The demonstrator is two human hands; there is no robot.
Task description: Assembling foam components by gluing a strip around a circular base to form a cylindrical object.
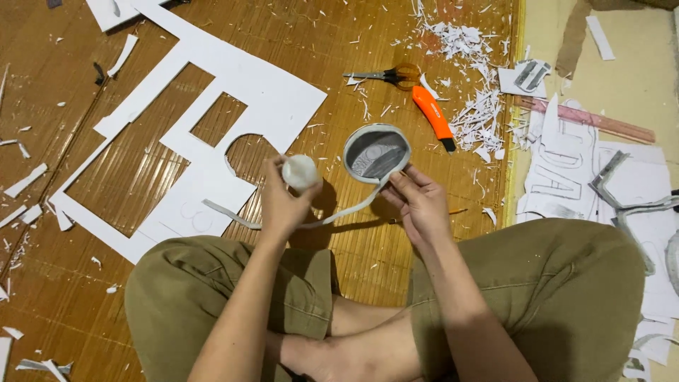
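An oval paper ring with a grey inside stands on the bamboo mat, its long white strip trailing leftward; the right hand pinches the ring's lower edge with closed fingers. The left hand grips a small white roll, fingers curled round it. Scissors and an orange utility knife lie just beyond, with the cut white sheet to the left.

On the floor, the cut-out sheet lies toward the left side, ahead of the person's left knee. The oval piece sits near the middle, just beyond the right hand. The left hand is left of it. Farther off lie the scissors, the utility knife just right of them. Paper letters lie at the right edge.
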